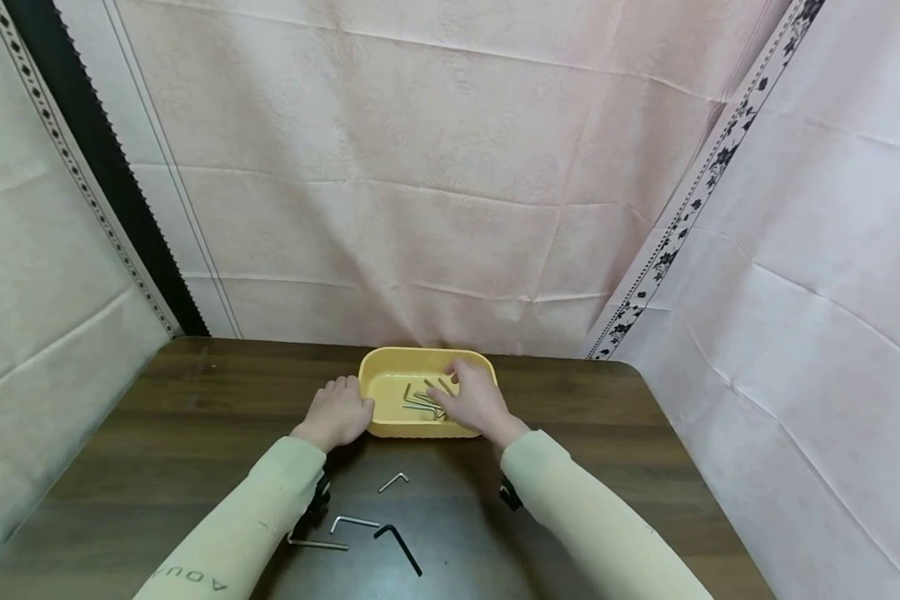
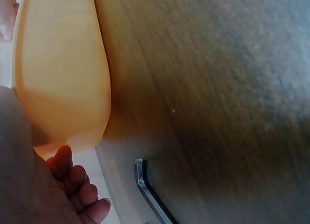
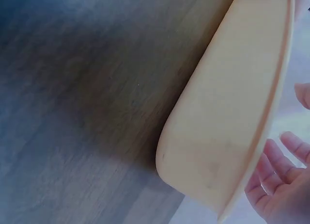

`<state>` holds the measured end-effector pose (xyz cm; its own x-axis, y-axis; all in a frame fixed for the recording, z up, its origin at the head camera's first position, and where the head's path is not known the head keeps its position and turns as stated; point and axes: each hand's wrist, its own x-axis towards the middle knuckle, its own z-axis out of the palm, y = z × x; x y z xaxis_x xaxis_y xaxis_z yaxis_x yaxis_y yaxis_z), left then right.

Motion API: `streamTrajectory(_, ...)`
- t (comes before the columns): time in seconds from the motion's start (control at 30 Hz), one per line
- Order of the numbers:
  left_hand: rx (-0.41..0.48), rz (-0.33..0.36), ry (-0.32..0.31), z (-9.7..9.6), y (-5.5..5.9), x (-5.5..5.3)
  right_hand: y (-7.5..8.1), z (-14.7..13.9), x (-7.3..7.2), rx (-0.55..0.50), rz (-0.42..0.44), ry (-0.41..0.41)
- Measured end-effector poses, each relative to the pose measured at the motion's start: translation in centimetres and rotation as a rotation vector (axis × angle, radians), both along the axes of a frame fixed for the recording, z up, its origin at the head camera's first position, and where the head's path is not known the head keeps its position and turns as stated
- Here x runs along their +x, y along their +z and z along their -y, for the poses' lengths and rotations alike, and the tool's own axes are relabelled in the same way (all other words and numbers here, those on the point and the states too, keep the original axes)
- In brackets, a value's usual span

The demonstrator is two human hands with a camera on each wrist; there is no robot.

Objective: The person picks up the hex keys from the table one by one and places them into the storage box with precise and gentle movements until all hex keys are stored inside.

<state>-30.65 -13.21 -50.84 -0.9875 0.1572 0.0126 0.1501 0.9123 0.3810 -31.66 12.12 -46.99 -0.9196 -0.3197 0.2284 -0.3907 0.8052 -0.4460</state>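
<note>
A shallow yellow plastic tray (image 1: pixel 423 430) stands at the far side of the table, with several metal hex keys (image 1: pixel 422 405) lying loose inside. My left hand (image 1: pixel 337 412) holds the tray's left end, thumb on the rim and curled fingers (image 2: pixel 77 178) along the outer wall. Over the tray's right half is my right hand (image 1: pixel 474 398), its thumb spread apart from the fingers (image 3: pixel 278 168). Nothing shows between them, and the hand is just above the keys.
On the table (image 1: pixel 570 517) before the tray lie a small silver hex key (image 1: pixel 394 482), a larger silver one (image 1: pixel 356 521), another silver one (image 1: pixel 318 545) partly under the left sleeve, and a black one (image 1: pixel 401 546). Cloth curtains (image 1: pixel 435 208) hang behind and at both sides.
</note>
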Motion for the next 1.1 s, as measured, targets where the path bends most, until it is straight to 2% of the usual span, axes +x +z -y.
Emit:
streamTrajectory(0.17, -0.002, -0.005, 0.003, 0.1, -0.2, -0.1, 0.6, -0.5, 1.5, -0.043, 0.038, 0.001)
streamTrajectory(0.5, 0.007, -0.003, 0.002, 0.0, -0.3, -0.2, 0.9, -1.7, 4.0, -0.139, 0.041, 0.048)
streamTrajectory(0.87, 0.008, 0.007, 0.000, 0.0, 0.1, 0.0, 0.1, -2.0, 6.6, -0.206, 0.035, 0.122)
streamTrajectory(1.1, 0.007, 0.014, 0.008, -0.1, 0.1, -0.1, -0.9, -2.3, 7.9, -0.216, 0.076, 0.167)
